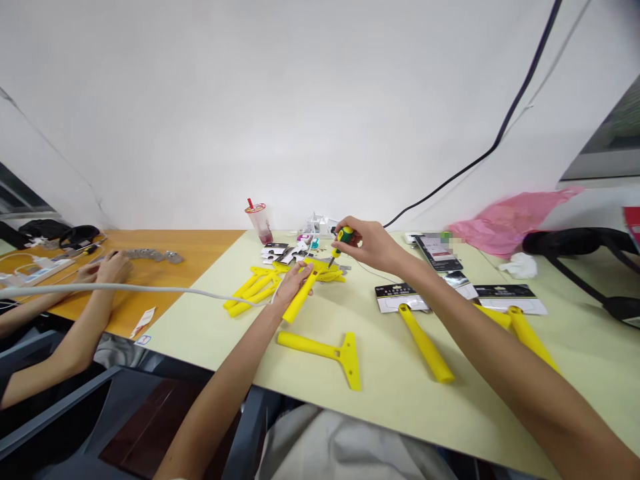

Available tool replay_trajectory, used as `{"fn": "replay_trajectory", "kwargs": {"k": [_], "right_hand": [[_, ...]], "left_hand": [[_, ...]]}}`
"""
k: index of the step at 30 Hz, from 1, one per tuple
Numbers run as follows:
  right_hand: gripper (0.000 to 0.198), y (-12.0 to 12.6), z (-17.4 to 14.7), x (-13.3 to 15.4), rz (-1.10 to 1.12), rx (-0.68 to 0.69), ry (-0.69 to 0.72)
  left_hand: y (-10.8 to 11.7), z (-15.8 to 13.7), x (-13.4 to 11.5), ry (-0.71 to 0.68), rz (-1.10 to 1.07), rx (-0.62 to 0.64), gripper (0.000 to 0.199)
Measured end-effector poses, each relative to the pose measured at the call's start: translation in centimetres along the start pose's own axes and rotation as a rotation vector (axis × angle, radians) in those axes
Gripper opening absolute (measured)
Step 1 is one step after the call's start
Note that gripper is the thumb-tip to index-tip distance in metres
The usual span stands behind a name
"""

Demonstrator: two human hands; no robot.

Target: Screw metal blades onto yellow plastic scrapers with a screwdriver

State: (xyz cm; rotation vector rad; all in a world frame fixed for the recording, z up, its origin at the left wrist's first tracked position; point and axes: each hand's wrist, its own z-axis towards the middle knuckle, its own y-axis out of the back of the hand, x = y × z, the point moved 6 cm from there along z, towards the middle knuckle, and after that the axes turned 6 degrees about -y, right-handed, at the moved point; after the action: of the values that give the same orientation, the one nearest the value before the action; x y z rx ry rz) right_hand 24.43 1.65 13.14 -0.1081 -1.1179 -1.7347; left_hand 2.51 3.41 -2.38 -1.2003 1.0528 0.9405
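My left hand is wrapped round a yellow scraper, its handle slanting down toward me. In my right hand is a screwdriver with a green and yellow handle, tilted so its tip meets or nearly meets the scraper's head. Whether a screw sits under the tip is too small to tell. Behind my left hand lies a pile of yellow scrapers. A single yellow scraper rests flat on the table in front of me, its wide head to the right.
Packaged scrapers lie at the right, near a phone, a pink plastic bag and a black strap. A drink cup stands at the back. Another person's hands work at the wooden table. A white cable crosses to my left wrist.
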Motion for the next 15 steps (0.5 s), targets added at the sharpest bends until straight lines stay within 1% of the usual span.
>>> {"fn": "replay_trajectory", "kwargs": {"k": [7,10,12,15], "right_hand": [[0.022,-1.7,-0.5,0.9,-0.105,-0.013,0.219],[0.031,-2.2,-0.7,1.1,-0.024,0.05,0.286],[0.035,-2.4,-0.8,1.1,0.049,0.085,0.299],[0.028,-2.4,-0.8,1.2,0.061,0.061,0.307]], "left_hand": [[0.4,0.2,0.4,-0.021,-0.016,-0.051,0.064],[0.4,0.1,0.4,-0.025,-0.01,-0.071,0.064],[0.3,0.0,0.4,-0.028,-0.007,-0.079,0.063],[-0.1,-0.3,0.0,-0.041,-0.013,-0.086,0.062]]}}
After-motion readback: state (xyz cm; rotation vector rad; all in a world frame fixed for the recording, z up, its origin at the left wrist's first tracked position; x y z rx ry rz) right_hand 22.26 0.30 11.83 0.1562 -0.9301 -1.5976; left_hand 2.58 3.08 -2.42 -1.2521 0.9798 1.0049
